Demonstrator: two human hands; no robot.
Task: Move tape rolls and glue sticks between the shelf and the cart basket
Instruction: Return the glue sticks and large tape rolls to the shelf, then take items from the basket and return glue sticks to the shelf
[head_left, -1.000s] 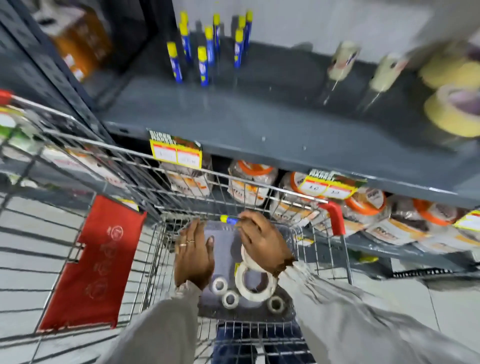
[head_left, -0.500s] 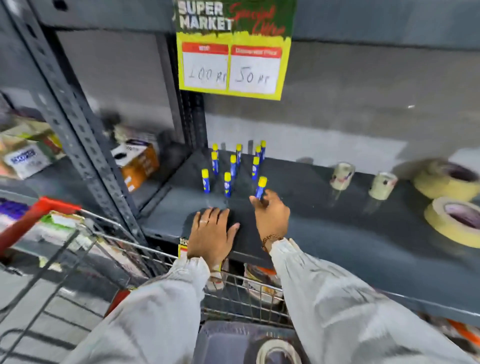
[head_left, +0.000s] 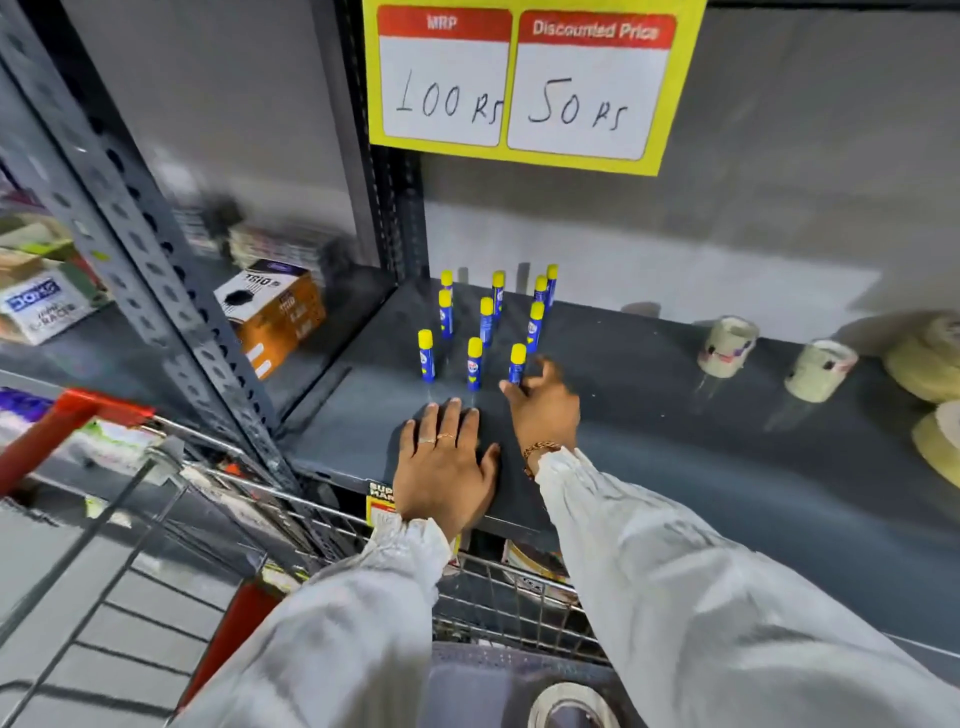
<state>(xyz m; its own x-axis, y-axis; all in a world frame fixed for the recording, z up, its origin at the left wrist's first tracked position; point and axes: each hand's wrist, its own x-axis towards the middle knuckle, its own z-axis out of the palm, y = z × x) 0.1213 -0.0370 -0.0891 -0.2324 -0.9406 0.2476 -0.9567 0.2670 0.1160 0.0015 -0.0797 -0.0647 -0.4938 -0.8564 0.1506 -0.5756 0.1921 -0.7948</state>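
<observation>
Several blue glue sticks with yellow caps stand upright on the grey shelf (head_left: 649, 441). The front right glue stick (head_left: 517, 364) stands just ahead of my right hand (head_left: 545, 410), whose fingers are spread and blurred beside its base. My left hand (head_left: 447, 467) lies flat on the shelf's front edge, holding nothing. Two small tape rolls (head_left: 727, 345) (head_left: 821, 370) sit further right on the shelf, with larger yellowish rolls (head_left: 924, 364) at the right edge. Below, the wire cart basket (head_left: 519, 571) holds a grey tray (head_left: 467, 686) with a white tape roll (head_left: 571, 701).
A yellow price sign (head_left: 524, 83) hangs above the shelf. A perforated steel upright (head_left: 171, 312) divides this bay from the left one, where an orange box (head_left: 275, 312) sits. The cart's red handle (head_left: 72, 415) is at the left. Packaged goods lie on the lower shelf behind the basket.
My hands rose from the cart basket to the shelf. The right hand carried a glue stick up, stood it in the front row, and its fingers have now spread off it.
</observation>
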